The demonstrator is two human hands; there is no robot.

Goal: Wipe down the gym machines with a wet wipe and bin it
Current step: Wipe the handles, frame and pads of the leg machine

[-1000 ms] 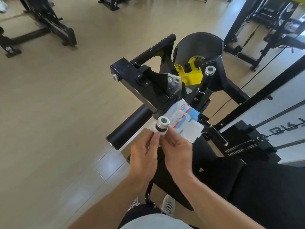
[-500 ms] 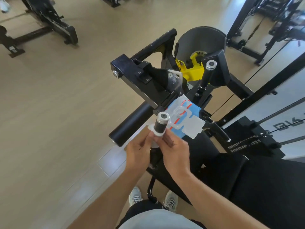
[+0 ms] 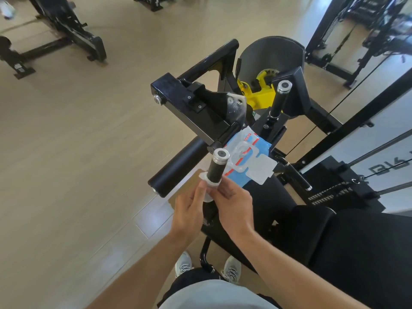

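Rough black grip (image 3: 215, 169), chrome-capped

pale wood floor (image 3: 66, 152), grey trainers (image 3: 183, 265)

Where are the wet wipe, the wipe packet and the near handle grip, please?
wet wipe (image 3: 206, 178): head view, white fold around the grip's base.
wipe packet (image 3: 249, 157): head view, its clear lid.
near handle grip (image 3: 215, 170): head view, mid black sleeve.
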